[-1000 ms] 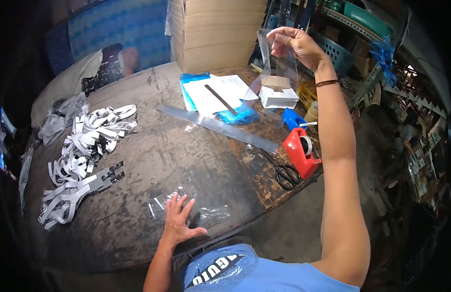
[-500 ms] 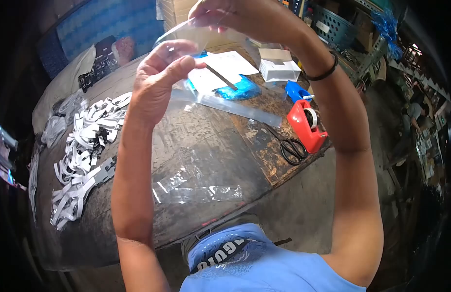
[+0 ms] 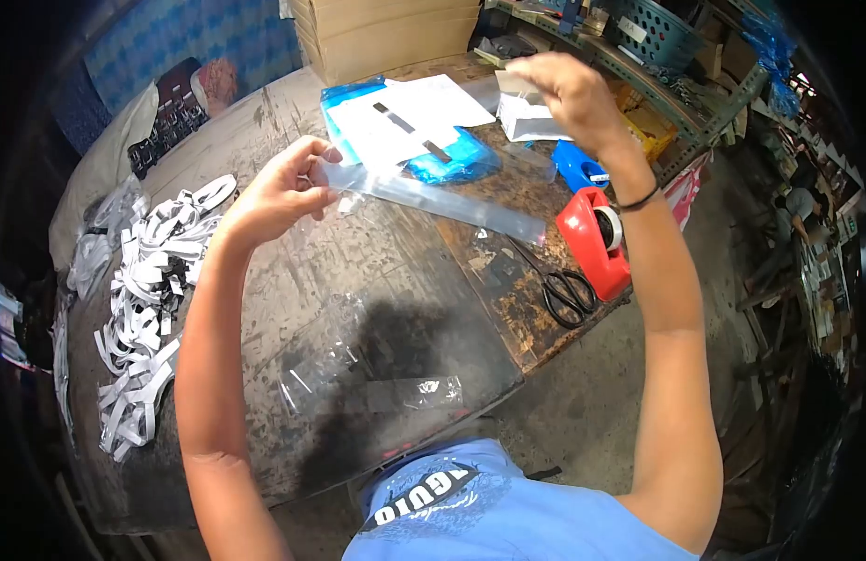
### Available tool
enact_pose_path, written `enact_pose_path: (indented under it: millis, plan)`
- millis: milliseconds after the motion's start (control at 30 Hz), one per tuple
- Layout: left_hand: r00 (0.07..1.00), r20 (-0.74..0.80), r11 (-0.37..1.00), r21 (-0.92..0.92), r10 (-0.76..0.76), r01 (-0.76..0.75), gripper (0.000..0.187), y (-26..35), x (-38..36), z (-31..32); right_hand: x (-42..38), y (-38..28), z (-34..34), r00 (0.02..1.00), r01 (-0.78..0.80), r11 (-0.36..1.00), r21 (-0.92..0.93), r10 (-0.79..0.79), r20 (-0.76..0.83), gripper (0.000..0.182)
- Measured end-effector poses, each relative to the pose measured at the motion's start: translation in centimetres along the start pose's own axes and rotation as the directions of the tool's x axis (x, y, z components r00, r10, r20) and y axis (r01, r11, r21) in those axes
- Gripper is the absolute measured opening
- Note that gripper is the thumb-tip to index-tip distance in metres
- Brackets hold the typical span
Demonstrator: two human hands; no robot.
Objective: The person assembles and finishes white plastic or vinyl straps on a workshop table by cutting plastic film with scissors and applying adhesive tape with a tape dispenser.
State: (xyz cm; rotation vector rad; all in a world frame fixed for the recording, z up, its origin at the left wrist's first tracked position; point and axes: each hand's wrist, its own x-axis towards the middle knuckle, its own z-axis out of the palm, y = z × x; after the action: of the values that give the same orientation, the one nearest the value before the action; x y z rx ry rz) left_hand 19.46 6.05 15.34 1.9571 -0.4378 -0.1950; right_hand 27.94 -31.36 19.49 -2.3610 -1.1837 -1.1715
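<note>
My left hand (image 3: 285,190) is at the left end of a long, flat strip of clear plastic (image 3: 442,208) on the table. Its thumb and forefinger are apart, one on each side of the strip's end, and no firm grip shows. My right hand (image 3: 571,101) is raised in front of a small white box (image 3: 531,122). Its fingers bend down and are slightly blurred; the thumb is hidden, and nothing can be made out in it. A thin clear plastic sleeve (image 3: 416,393) lies near the table's front edge.
A red tape dispenser (image 3: 592,245), black scissors (image 3: 568,297) and a blue object (image 3: 575,166) lie at the right. White papers (image 3: 410,117) cover blue plastic packs (image 3: 456,166). Grey-white straps (image 3: 148,290) are heaped at the left. A cardboard box (image 3: 386,37) stands behind.
Both hands were raised close together with a clear plastic film between them. They have parted: the left came down to the strip, the right swung right. The film no longer shows between them.
</note>
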Motion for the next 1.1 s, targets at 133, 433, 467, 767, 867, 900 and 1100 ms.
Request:
enact_pose_path:
  millis: [133,433,467,767,867,900,1100]
  plan:
    - [0.98,-0.048,0.599,0.797,0.191,-0.078,0.038,-6.7,3.8,-2.0,-6.8,2.2,4.6,0.994,-0.038,0.986,-0.161,0.054,0.092,0.026]
    - [0.906,-0.228,0.28,0.951,0.355,0.129,0.017,-17.4,8.5,-3.4,-16.9,0.3,11.0,0.909,-0.068,0.886,-0.459,0.245,0.338,0.04]
    - [0.917,-0.236,0.254,0.954,0.321,0.157,0.022,-18.2,8.8,-3.5,-17.7,0.2,11.6,0.901,-0.034,0.871,-0.489,0.238,0.362,0.042]
    - [0.877,-0.264,0.503,0.864,0.402,0.029,0.043,-16.1,-0.1,1.3,-18.4,-3.7,8.6,0.82,-0.332,0.934,-0.129,0.353,0.45,0.051]
    - [0.896,-0.322,0.758,0.652,0.306,-0.024,0.034,-13.0,-6.1,7.0,-18.1,-9.5,5.3,0.646,-0.694,0.703,0.158,0.512,0.566,0.033]
    - [0.928,-0.273,0.81,0.584,0.254,-0.05,0.033,-12.0,-8.0,9.3,-18.4,-11.8,4.6,0.559,-0.782,0.586,0.21,0.512,0.653,0.031]
    - [1.0,-0.009,0.869,0.494,0.006,-0.001,0.049,-9.6,-14.1,19.7,-21.3,-23.1,3.1,0.392,-0.861,0.474,0.183,0.391,0.832,0.038]
